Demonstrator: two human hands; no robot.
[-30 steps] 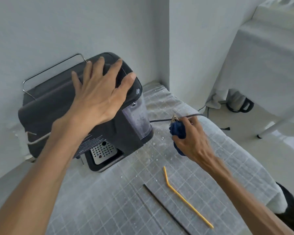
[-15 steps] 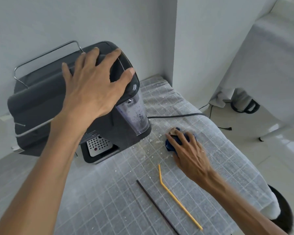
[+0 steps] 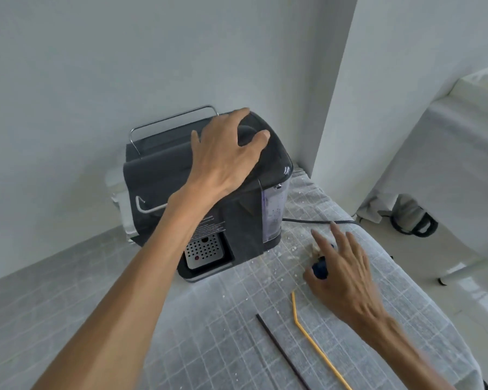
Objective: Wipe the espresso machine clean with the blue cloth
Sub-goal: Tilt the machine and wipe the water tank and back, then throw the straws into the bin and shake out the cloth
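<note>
Here, at the left against the white wall, a dark grey, boxy espresso machine with a chrome wire rail stands on the tabletop, which is covered in a grey-white gridded cloth. The left hand lies on the machine's rounded top, fingers spread and relaxed, gripping nothing. Low on the machine's front, a perforated metal drip tray shows. A black power cord runs from the machine's right side across the tabletop. Further right, the right hand presses down with straight fingers on a crumpled blue cloth, which rests on the tabletop just beside the machine. Near that hand lie a thin black stick and a bent yellow straw.
</note>
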